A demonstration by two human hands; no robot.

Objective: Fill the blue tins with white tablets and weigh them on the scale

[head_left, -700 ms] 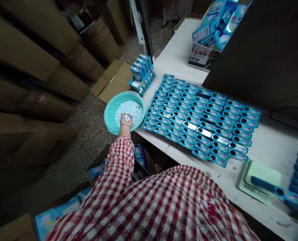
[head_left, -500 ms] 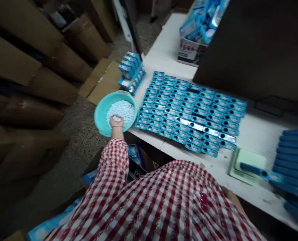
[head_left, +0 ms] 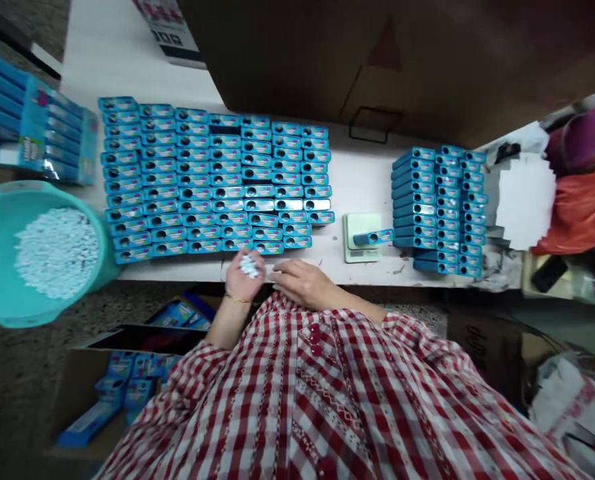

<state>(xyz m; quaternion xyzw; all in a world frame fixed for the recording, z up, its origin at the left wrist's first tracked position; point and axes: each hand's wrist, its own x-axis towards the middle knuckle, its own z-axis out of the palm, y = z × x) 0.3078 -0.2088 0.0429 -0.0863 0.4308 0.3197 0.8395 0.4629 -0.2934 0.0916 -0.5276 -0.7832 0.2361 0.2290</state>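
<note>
My left hand (head_left: 243, 275) is cupped, palm up, around a small heap of white pellets (head_left: 249, 266) at the table's front edge. My right hand (head_left: 303, 283) lies just to its right, fingers reaching toward the pellets and resting on the table edge. Right behind both hands is a big grid of small blue boxes (head_left: 212, 180) with round holes in their tops. A teal basin (head_left: 0, 257) full of the same white pellets (head_left: 57, 252) sits at the far left.
A pale green scale (head_left: 360, 250) carries one blue box (head_left: 373, 237). More blue boxes are stacked at right (head_left: 442, 210) and far left (head_left: 32, 137). A dark cardboard box (head_left: 377, 60) stands behind. A carton of blue packs (head_left: 127, 383) sits on the floor.
My left hand has left the teal basin with a handful of pellets and come to the table's front edge. The view has swung right, and my right hand has come into sight.
</note>
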